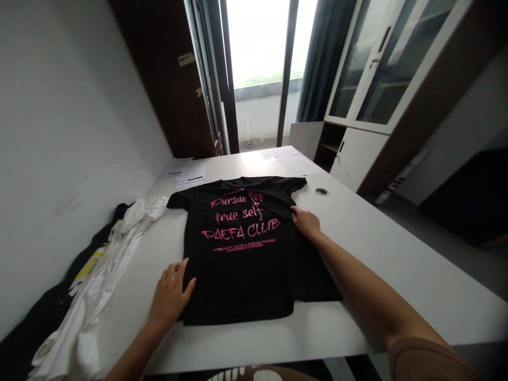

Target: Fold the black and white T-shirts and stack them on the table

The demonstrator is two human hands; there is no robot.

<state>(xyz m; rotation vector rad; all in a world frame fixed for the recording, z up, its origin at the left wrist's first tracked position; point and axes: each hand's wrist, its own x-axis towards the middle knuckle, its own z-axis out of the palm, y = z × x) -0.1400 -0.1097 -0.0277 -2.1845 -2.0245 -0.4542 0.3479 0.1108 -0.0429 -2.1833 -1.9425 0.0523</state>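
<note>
Clock read from the shirt's middle, 12 pointing away from the wearer.

Near: tabletop [397, 264] front edge runs along 6 o'clock; a bare strip lies between it and the shirt's hem. Black T-shirt [242, 280] spread at mid tabletop, pink lettering up, neckline toward 12. Left side runs fairly straight; at 4 to 5 a further black layer juts beyond the main body, its hem slightly farther from the wearer.

Left hand [170, 293] at 8, on the shirt's left edge, loosely bent, thumb spread from fingers, no grip seen. Right hand [306, 221] near 3, fingertips pinching fabric at the right edge.

White garment [113, 259] heaped at 9, a dark garment [43, 312] with yellow print beyond it against the wall [79, 116]. Narrow bare lane between heap and shirt. Widest open room: 3 to 4, bare to the tabletop's right edge.

Farther: cable hole [321, 191] at 2, just beyond the sleeve tip. Papers at 11 and 12 to 1, near the far edge. Past it, cabinet [359, 156] at 2, bright glass door [257, 53] at 12.
</note>
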